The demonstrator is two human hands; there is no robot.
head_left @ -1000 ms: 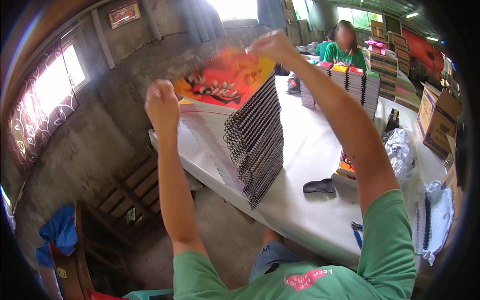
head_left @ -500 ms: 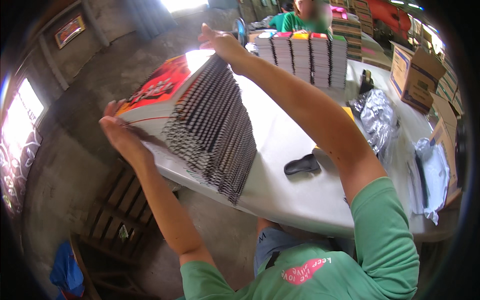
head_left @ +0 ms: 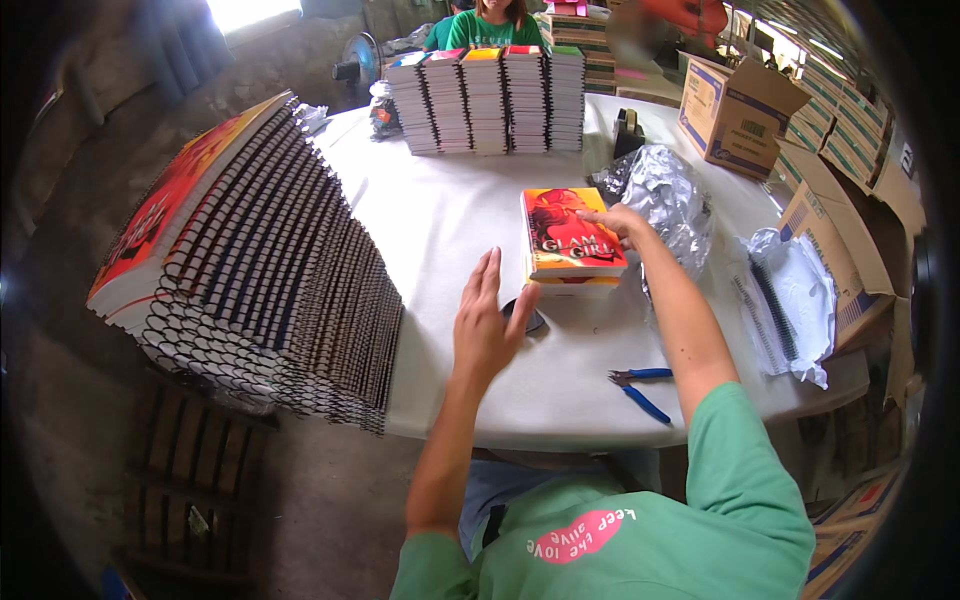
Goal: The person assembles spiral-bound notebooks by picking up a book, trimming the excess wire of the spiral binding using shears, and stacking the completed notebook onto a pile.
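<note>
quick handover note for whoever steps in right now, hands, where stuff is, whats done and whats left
Left hand: open, hovering over the white table, holding nothing.
Right hand: fingers resting on the right edge of the small notebook stack at table centre.
Done: a long leaning row of spiral notebooks at the left edge, neat stacks at the far side.
Left: the small stack is still low. Blue-handled pliers lie near the front edge.

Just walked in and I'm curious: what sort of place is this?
Probably a small notebook binding or packing workshop. A long fanned row of spiral-bound notebooks lies on the white table, more neat stacks of notebooks stand at its far end, and cardboard cartons sit alongside.
</note>
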